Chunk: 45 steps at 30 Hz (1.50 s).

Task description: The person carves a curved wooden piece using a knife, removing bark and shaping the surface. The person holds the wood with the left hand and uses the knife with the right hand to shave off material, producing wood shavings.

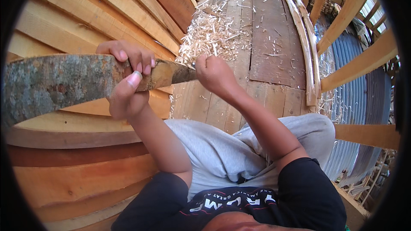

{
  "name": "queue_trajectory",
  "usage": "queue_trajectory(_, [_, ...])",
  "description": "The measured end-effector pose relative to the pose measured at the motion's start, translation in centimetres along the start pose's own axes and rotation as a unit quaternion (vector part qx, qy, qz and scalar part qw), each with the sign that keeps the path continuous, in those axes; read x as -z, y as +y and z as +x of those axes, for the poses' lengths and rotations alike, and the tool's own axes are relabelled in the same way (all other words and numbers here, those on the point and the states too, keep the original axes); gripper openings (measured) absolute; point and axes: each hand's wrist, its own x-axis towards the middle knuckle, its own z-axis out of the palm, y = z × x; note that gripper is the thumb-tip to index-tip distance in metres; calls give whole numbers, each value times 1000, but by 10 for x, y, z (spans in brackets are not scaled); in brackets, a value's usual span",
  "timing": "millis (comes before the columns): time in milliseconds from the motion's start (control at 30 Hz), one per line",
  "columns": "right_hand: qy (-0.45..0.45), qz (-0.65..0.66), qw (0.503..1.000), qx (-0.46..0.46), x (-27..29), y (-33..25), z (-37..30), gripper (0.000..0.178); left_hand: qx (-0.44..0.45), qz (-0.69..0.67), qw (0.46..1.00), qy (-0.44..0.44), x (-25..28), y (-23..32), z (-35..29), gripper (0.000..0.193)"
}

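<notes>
A thick bark-covered piece of wood (64, 81) comes in from the left edge, and its bark is cut away toward the right end, leaving pale brown faces. My left hand (130, 77) is closed around that trimmed part, fingers over the top and thumb on the near side. Just right of it, my right hand (214, 75) is closed in a fist. Between the fist and the wood's end shows a dark, flat, blade-like tool (184, 74). Its grip is hidden inside my fingers, so its exact kind does not show.
Curled wood shavings (209, 34) heap on the plank floor (274, 38) beyond my hands. Stacked boards (85, 184) line the left side. Long pale poles (302, 30) lie along the right, beside slatted railing (359, 64) and corrugated metal sheets (349, 90). My grey-trousered legs (214, 149) are folded below.
</notes>
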Motion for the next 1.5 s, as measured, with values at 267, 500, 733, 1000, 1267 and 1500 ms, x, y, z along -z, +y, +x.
queue_trajectory(267, [3,-30,1000,-2,-21,22,4,49,-18,34,998,45,1,-4,5,37])
queue_trajectory(500, [11,-147,989,-3,-10,96,29,53,-11,-3,1000,10,1,-1,1,39])
queue_trajectory(733, [-31,-10,999,-9,0,0,-2,53,-9,2,1000,11,-1,-3,3,41])
queue_trajectory(1000, [35,-94,994,38,-14,20,10,51,-6,27,999,31,-10,-3,7,41])
queue_trajectory(1267, [32,-156,987,-13,36,49,25,53,4,-44,997,-61,3,1,0,36])
queue_trajectory(1500, [-10,1,998,-64,-14,36,5,53,1,-46,998,-51,1,-4,6,38])
